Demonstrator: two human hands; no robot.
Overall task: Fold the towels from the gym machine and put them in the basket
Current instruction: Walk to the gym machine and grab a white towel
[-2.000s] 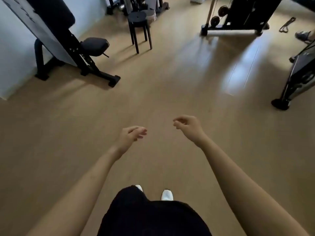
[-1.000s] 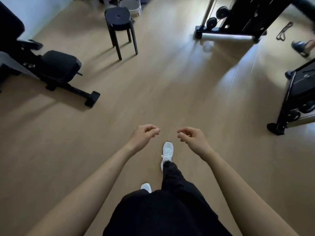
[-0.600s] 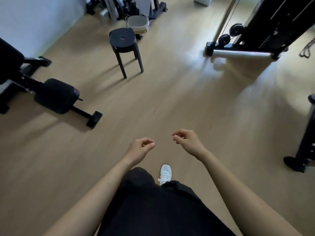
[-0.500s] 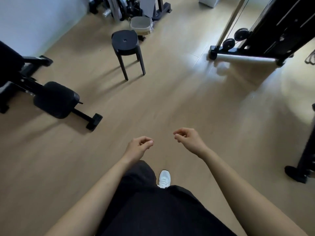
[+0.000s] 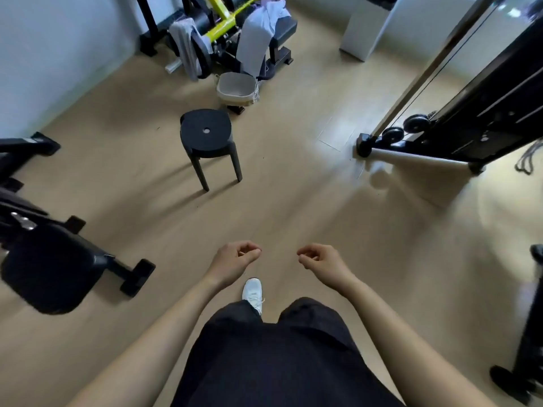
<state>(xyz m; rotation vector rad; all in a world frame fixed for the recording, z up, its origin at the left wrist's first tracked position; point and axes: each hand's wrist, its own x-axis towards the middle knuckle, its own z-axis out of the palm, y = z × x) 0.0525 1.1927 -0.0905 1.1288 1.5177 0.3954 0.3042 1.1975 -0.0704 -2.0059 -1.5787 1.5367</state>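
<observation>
- Nearer now, the stool (image 5: 207,132) stands ahead, and the gym machine (image 5: 220,23) behind it has come into view.
- Behind the stool, leftward: a grey towel (image 5: 186,45) hangs on the machine.
- Just behind the stool: the basket (image 5: 237,89), on the floor.
- Behind it, rightward: a pale towel (image 5: 255,39) drapes down.
- Nearer than the stool: left hand (image 5: 235,259) and right hand (image 5: 321,259), each grip loosely curled, holding nothing.

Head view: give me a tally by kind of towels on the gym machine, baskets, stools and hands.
Towels on the gym machine: 2 plain to see, a grey towel and a pale towel; the darker cloth beside them is unclear
Basket: 1
Stool: 1
Hands: 2, left hand and right hand, both holding nothing
Total: 6
</observation>
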